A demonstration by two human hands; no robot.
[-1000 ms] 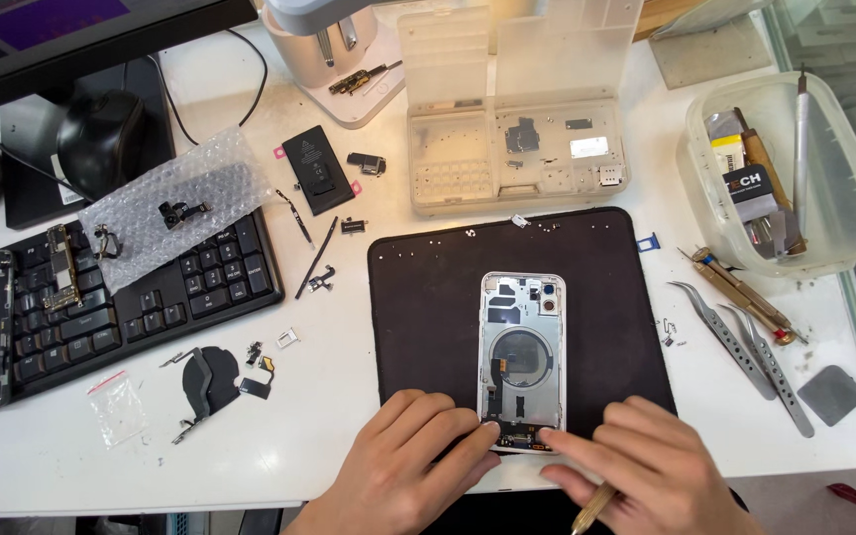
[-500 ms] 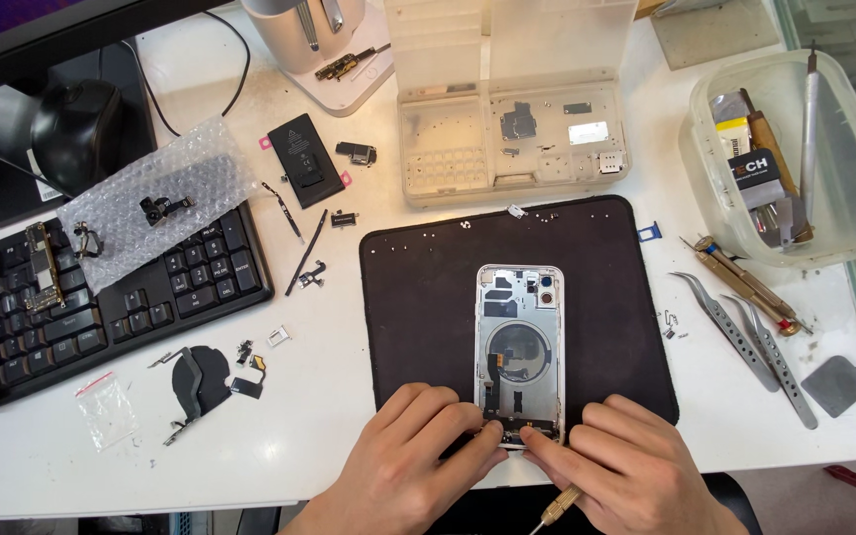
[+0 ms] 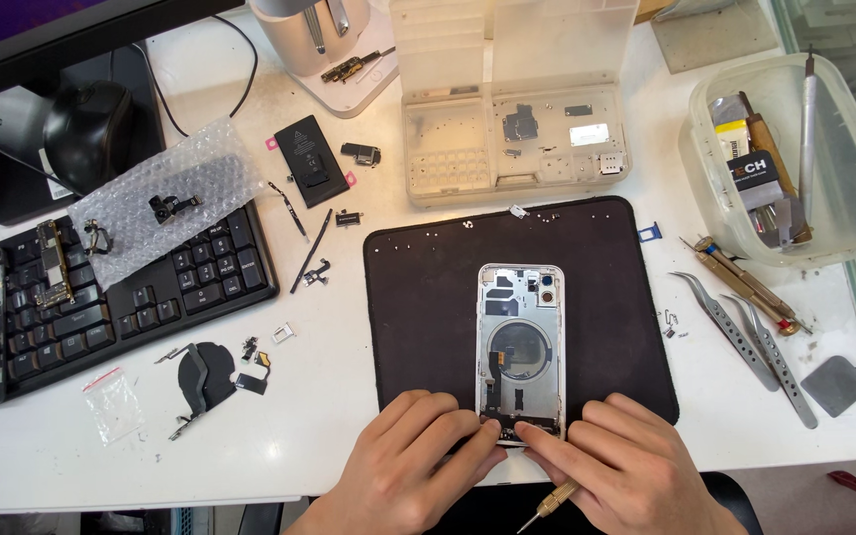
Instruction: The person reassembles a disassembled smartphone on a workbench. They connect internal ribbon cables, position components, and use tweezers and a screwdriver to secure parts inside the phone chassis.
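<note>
An opened white phone housing (image 3: 520, 337) lies lengthwise on a black work mat (image 3: 428, 297), its insides facing up. My left hand (image 3: 408, 461) presses its fingertips on the housing's near left corner. My right hand (image 3: 621, 466) meets it at the near edge, fingertips pinching at the small parts there. A small screwdriver with a brass handle (image 3: 550, 501) is tucked under my right palm, tip pointing toward me. The bottom edge of the housing is hidden by my fingers.
A clear parts box (image 3: 512, 139) stands open behind the mat. A plastic tub of tools (image 3: 844, 188) is at right, with a brass screwdriver (image 3: 745, 282) and tweezers (image 3: 735, 332) beside it. A keyboard (image 3: 121, 297), bubble wrap, battery (image 3: 309, 159) and loose flex parts lie left.
The view has shifted slightly. My hands stay at the housing's near edge, fingers drawn closer together over it. The screwdriver under my right hand has slid a little left.
</note>
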